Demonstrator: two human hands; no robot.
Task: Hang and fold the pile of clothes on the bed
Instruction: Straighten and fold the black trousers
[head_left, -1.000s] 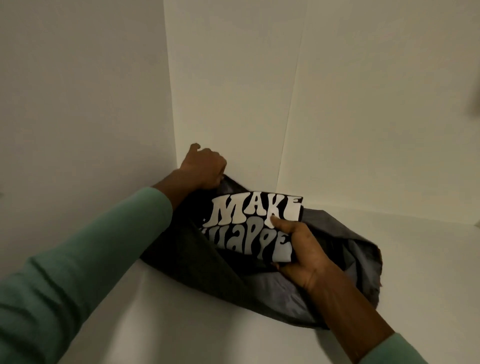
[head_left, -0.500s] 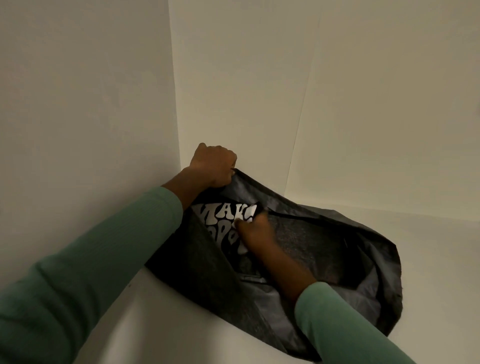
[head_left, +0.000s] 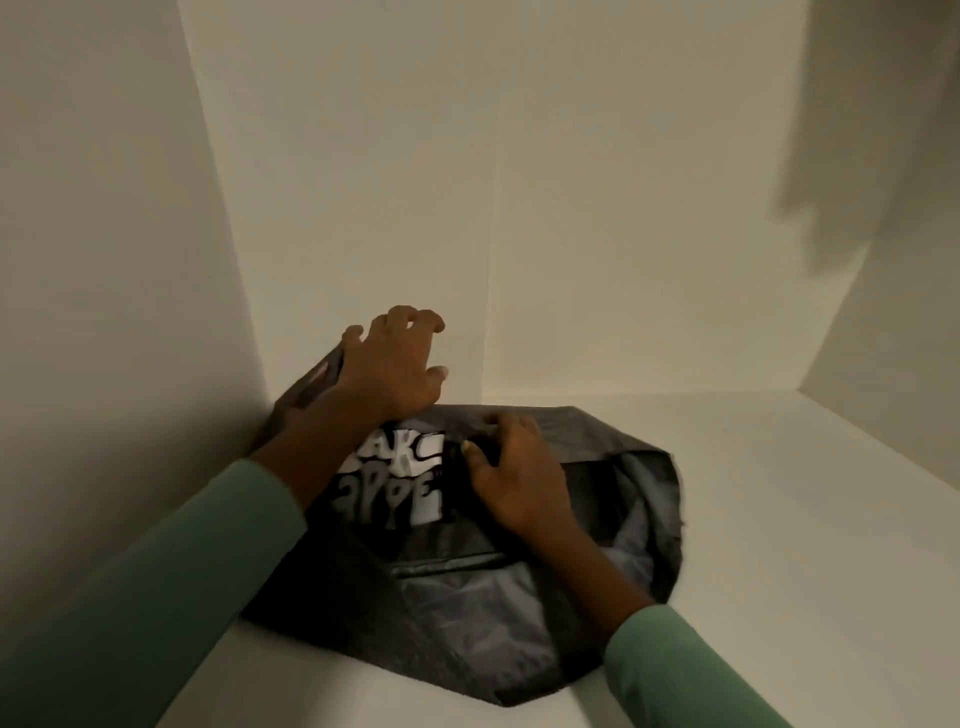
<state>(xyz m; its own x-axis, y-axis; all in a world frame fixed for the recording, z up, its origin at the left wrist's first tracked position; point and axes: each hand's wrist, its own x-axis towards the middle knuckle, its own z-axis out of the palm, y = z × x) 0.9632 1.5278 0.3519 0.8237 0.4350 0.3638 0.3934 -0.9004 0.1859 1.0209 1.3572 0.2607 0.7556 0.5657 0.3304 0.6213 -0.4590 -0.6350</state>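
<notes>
- Where the white shelf (head_left: 779, 519) met the left wall and the back wall, a dark grey fabric bag (head_left: 519, 623) lay slumped on its side, with its mouth toward the near right.
- A folded black shirt (head_left: 400, 488) with white lettering sat inside the bag at its far left end. Only the printed face showed, and the rest was hidden under bag cloth and wrists.
- The left hand (head_left: 389, 369) hovered over the far left rim of the bag, fingers spread and loosely bent, fingertips free against the wall and gripping nothing that could be seen.
- The right hand (head_left: 519, 483) lay on the dark cloth just right of the lettering, its thumb beside the shirt's edge and its fingers bent over the bag's far rim. It could not be told whether it pressed down or pinched a fold.
- The shirt looked light and soft, and it would probably droop and come unfolded if lifted by one corner. Both hands should take it by its folded edges, or slide under it palm-up, so that the fold keeps.
- The bag looked thin, limp and somewhat slick, with no stiffness of its own, so its walls would likely sag onto whatever went inside. One hand would best hold the rim up while the other placed or flattened the shirt.
- Nothing looked fragile. The likely fault was a rumpled fold or cloth snagging on the rim.
</notes>
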